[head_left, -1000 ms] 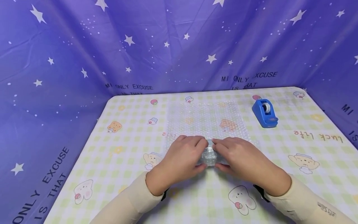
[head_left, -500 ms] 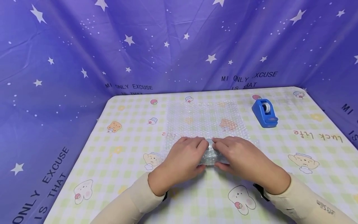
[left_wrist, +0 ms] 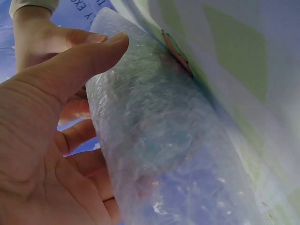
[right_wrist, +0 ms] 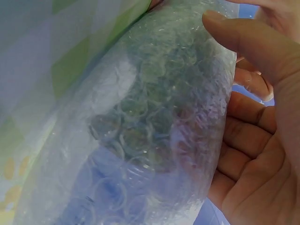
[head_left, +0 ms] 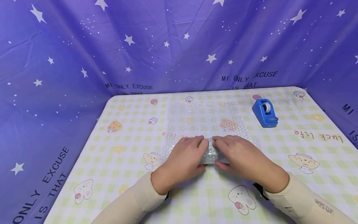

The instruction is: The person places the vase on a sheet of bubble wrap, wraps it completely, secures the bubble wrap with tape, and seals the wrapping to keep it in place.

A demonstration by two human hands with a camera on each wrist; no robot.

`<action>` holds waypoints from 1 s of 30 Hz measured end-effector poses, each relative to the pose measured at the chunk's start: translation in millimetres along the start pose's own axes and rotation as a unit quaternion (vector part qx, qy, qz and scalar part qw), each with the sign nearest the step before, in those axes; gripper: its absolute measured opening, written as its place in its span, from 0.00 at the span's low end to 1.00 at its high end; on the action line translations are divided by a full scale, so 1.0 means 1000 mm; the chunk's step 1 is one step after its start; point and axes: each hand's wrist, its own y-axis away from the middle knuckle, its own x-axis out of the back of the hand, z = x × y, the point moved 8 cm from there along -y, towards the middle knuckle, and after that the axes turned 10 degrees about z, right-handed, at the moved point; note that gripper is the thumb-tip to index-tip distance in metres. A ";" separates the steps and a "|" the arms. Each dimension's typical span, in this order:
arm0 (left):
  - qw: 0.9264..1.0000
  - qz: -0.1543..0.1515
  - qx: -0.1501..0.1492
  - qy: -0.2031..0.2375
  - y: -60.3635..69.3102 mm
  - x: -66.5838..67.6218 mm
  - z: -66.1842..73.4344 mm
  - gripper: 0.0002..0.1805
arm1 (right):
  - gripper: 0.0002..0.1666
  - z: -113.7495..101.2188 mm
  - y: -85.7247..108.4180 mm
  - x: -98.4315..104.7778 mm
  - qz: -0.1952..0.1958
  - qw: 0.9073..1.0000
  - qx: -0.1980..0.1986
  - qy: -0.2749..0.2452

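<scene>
A roll of clear bubble wrap (head_left: 210, 155) lies crosswise between the two hands, with something greenish-blue showing dimly inside it. The left hand (head_left: 183, 158) grips its left part, thumb on the near side and fingers over the far side; in the left wrist view the thumb presses on the roll (left_wrist: 154, 122). The right hand (head_left: 237, 157) grips the right part the same way, its thumb on the roll (right_wrist: 154, 108) in the right wrist view. Beyond the hands the flat bubble wrap sheet (head_left: 204, 116) spreads over the cloth. What is inside cannot be made out.
A blue tape dispenser (head_left: 265, 114) with a roll of tape stands at the back right, to the right of the sheet. The table (head_left: 112, 180) has a green-and-white checked cover with cartoon prints. A purple curtain (head_left: 167, 46) with stars hangs behind and at the sides.
Both hands and the roll have shifted very slightly away from the body. The grip looks the same, and the dispenser has stayed where it was.
</scene>
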 end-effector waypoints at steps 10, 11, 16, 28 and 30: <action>1.000 0.009 0.000 -0.005 -0.002 -0.002 -0.002 0.34 | 0.43 0.003 0.001 -0.005 -0.019 1.000 -0.024 0.005; 1.000 0.010 -0.001 -0.005 -0.002 -0.002 -0.003 0.33 | 0.44 0.003 0.001 -0.006 -0.024 0.999 -0.028 0.005; 1.000 0.008 -0.013 -0.002 -0.004 -0.003 -0.004 0.31 | 0.43 0.002 0.002 -0.007 -0.042 0.998 -0.046 0.009; 0.999 0.011 -0.039 0.004 -0.006 0.000 -0.005 0.32 | 0.42 0.000 0.002 -0.011 -0.061 0.996 -0.062 0.020; 0.999 0.007 -0.043 0.002 -0.006 0.001 -0.005 0.32 | 0.43 -0.001 0.002 -0.011 -0.057 0.996 -0.059 0.024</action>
